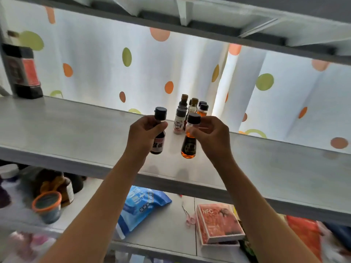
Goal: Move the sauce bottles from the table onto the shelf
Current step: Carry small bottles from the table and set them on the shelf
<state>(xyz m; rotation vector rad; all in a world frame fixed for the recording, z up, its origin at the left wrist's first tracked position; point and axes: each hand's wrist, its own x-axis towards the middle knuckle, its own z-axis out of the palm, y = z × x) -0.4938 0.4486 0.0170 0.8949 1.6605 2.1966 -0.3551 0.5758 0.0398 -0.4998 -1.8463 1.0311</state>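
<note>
So the biggest thing here is the grey shelf (76, 130), running across the whole view with a white curtain (95, 63) covered in orange and green dots hanging behind it. Both arms are stretched up over the shelf board, each hand wrapped around one small bottle by the neck.

The left hand (143, 132) has its fingers closed round a dark sauce bottle (158, 143) with a black cap and a white label; the bottle hangs below the grip, slightly tilted, and I can't tell if its base touches the board. The right hand (210, 133) is pinched shut on an amber oil bottle (189, 147), black cap poking above the fingers, round belly below them, again either just above or on the shelf.

Just behind the two grips, between them and a bit further back, stands a cluster of small bottles (190, 112) already on the shelf. Way off to the left of the left hand sits a big dark bottle (24, 73) with a red label.
</note>
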